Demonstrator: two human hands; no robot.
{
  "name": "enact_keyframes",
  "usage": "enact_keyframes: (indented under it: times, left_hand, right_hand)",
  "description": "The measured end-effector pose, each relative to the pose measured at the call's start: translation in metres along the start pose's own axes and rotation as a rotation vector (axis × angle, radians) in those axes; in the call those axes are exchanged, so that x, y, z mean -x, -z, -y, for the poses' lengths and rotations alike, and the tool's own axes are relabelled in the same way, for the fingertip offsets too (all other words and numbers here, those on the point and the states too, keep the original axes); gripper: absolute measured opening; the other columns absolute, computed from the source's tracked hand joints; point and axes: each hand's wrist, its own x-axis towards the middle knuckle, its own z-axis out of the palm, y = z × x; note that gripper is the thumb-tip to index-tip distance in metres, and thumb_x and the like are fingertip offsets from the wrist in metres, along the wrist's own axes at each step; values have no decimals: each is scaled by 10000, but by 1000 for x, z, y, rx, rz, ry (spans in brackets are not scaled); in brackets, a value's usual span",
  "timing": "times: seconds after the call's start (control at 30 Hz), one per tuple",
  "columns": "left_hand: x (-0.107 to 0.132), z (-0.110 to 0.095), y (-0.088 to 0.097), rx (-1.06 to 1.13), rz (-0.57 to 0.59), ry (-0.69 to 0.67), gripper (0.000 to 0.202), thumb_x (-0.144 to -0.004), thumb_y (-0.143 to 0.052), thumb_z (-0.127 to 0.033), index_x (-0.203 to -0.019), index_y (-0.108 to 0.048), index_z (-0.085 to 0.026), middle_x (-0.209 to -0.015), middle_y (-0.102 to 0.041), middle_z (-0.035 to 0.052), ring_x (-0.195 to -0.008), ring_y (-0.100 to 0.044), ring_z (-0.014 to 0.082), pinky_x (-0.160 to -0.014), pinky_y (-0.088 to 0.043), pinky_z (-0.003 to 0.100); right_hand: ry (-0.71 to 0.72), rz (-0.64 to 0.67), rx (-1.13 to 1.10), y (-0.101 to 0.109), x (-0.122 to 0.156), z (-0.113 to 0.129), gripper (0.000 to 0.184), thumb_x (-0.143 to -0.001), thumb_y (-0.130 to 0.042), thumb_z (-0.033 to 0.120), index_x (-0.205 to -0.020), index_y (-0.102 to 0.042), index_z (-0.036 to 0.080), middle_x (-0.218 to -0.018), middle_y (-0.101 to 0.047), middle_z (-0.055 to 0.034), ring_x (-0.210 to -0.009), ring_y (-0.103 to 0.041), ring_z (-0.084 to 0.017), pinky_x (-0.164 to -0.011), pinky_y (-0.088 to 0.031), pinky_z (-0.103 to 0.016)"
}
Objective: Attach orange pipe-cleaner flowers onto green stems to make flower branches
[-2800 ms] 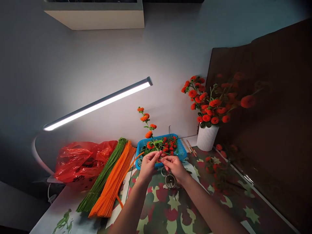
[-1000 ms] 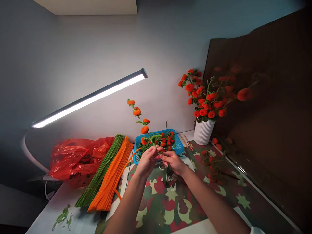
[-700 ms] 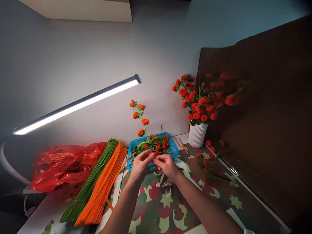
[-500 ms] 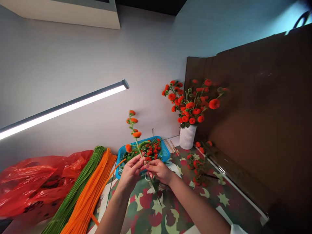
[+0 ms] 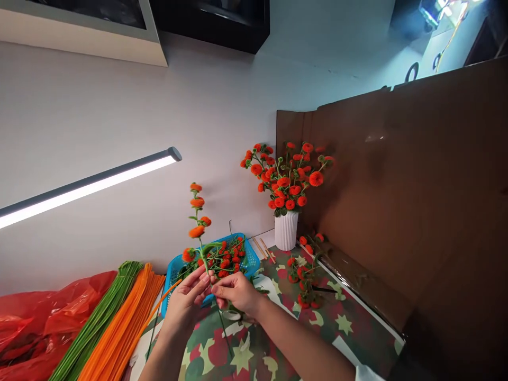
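Between my two hands stands a flower stem [image 5: 201, 247] with fuzzy orange blooms and green leaves, its thin bare wire reaching down below my fingers. My left hand [image 5: 194, 288] pinches the stem under the lowest leaf. Just beside it, the thumb and fingers of my right hand [image 5: 236, 291] are closed on the same stem. Behind my hands sits a blue plastic basket [image 5: 253, 260] full of small red-orange blooms on green stems. A round pale item [image 5: 231, 315] on the table is partly hidden under my right hand.
Bundles of green [image 5: 99, 312] and orange pipe cleaners [image 5: 119, 323] lie at left, beside a red plastic bag [image 5: 67, 312]. A white ribbed vase [image 5: 286, 231] of red-orange flowers stands behind. Loose flower sprigs [image 5: 305, 280] lie right, near a brown cardboard panel [image 5: 397, 185]. A lamp bar [image 5: 91, 180] crosses the left.
The view has shifted, so the scene sits further left and slightly lower. The stem is more upright, and both hands still hold it.
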Motion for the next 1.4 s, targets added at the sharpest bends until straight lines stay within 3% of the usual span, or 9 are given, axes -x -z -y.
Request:
enact_keyframes:
  times: [0.13,0.2,0.3,0.43,0.7,0.87,1.07,1.23,1.4]
  left_hand:
    - [1,-3,-1,58,-39,37,395,-474,-775,-9,-828,-680,-156,-872,-713,54,-684,-663,140,-552,-541,200]
    - [2,-3,-1,44,-18,30,401,-501,-783,-40,-869,-682,-162,-913,-709,55,-719,-667,146,-581,-545,205]
    - [5,-2,-2,-30,31,26,459,-516,-823,-123,-951,-683,-171,-812,-700,11,-680,-650,116,-603,-533,176]
    - [4,0,-1,-83,21,61,485,-459,-863,-187,-914,-697,-159,-722,-691,0,-672,-648,122,-597,-528,162]
    - [1,-2,-4,61,-12,81,408,-399,-835,-85,-774,-697,-166,-773,-705,32,-642,-645,138,-509,-529,189]
    - [7,1,-7,-17,1,2,490,-440,-854,-188,-906,-703,-184,-812,-691,12,-744,-650,143,-625,-539,193]
    - [9,-2,-6,-75,13,71,575,-440,-867,-233,-981,-684,-170,-757,-700,16,-674,-638,132,-581,-519,189]
    - [5,1,-6,47,55,55,467,-479,-814,-99,-922,-678,-158,-728,-690,16,-645,-637,124,-569,-525,193]
    - [5,5,-7,53,66,3,332,-498,-820,-132,-796,-674,-136,-730,-682,26,-674,-648,140,-588,-533,209]
  right_hand:
    - [-89,34,-14,7,-2,-2,452,-628,-708,556,-628,-643,109,-456,-495,52,-387,-387,-38,-415,-247,-198]
    - [-51,-20,16,7,-3,-3,450,-630,-707,557,-661,-664,109,-429,-465,64,-368,-359,-38,-406,-242,-203]
    - [48,-102,102,0,-1,-3,430,-641,-712,534,-603,-646,111,-416,-453,60,-379,-357,-43,-416,-250,-208]
    - [95,-145,162,-9,2,0,433,-639,-717,526,-566,-618,111,-430,-473,48,-394,-377,-49,-428,-263,-211]
    - [-68,64,16,6,1,4,460,-611,-726,551,-699,-686,101,-493,-538,30,-424,-433,-55,-468,-307,-214]
    - [-13,-65,74,9,-1,3,442,-589,-747,535,-650,-674,104,-432,-482,49,-395,-393,-55,-445,-274,-214]
    - [-41,-35,84,5,-2,-1,465,-621,-713,559,-629,-638,101,-481,-519,37,-409,-410,-53,-454,-291,-217]
    - [-48,66,53,10,-1,-1,479,-621,-705,575,-610,-623,104,-511,-553,21,-443,-450,-59,-466,-304,-212]
    - [-21,-50,156,11,0,3,491,-592,-711,596,-636,-656,110,-437,-493,49,-417,-404,-58,-453,-295,-211]
